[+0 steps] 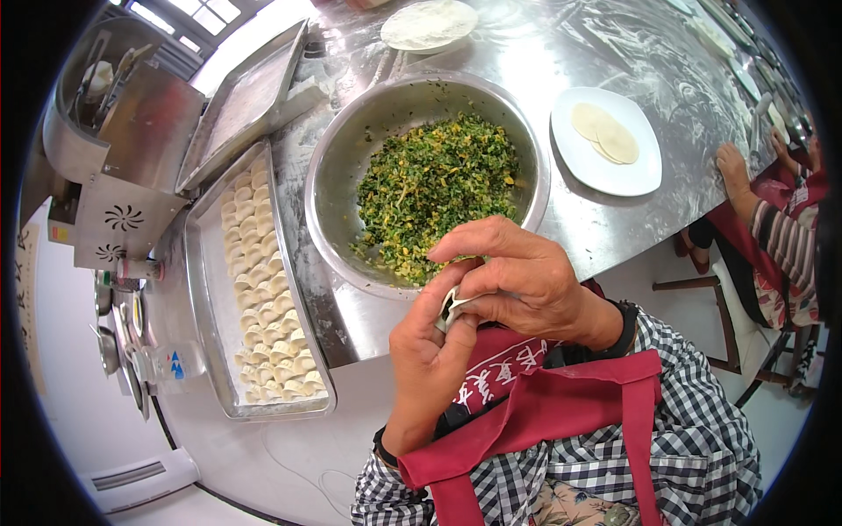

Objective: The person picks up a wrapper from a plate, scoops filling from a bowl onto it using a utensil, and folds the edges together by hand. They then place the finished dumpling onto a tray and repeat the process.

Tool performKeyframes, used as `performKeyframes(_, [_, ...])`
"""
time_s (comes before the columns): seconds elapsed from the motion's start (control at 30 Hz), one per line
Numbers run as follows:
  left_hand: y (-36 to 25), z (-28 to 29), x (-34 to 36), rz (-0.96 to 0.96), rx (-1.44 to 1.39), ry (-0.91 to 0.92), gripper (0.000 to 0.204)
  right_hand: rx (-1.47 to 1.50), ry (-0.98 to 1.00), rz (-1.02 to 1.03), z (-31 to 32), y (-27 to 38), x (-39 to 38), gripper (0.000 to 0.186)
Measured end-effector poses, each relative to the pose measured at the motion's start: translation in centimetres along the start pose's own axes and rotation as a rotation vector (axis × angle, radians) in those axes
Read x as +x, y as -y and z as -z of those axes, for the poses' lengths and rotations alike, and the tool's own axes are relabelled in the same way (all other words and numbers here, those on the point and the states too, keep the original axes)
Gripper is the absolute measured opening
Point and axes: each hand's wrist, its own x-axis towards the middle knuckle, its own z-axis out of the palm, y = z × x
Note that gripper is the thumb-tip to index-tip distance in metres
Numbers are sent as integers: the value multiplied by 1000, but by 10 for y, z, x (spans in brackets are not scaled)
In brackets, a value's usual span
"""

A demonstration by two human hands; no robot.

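Note:
Between my two hands, just in front of the bowl's near rim, is a partly folded dumpling (451, 304) with a pale wrapper and a dark gap showing in it. My left hand (430, 329) cradles it from the left and below, thumb upward. From the right, the fingers of my right hand (522, 276) pinch its edge. Much of the dumpling is hidden by my fingers. Behind them stands a large steel bowl (326, 175) of chopped green and yellow filling (438, 180). To the right, a white plate (636, 180) carries a few round wrappers (614, 140).
A metal tray (209, 298) with rows of folded dumplings (272, 307) lies left of the bowl. Another tray (250, 96) sits beyond it, beside a steel machine (132, 175). A flour-covered plate (430, 24) is at the back. At right, another person's hand (732, 167) rests by the table edge.

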Motion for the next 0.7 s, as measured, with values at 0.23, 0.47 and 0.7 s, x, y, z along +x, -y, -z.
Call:
performKeyframes(0.23, [-5,-3,2,19,-194,-14,47,40,49,-37,2,6,4,21])
performKeyframes(0.47, [3,2,2,109,-571,-74,44,85,-50,11,-4,2,2,18])
performKeyframes(0.7, [-2,-5,2,43,-502,-97,41,-65,-45,59,-3,0,1,15])
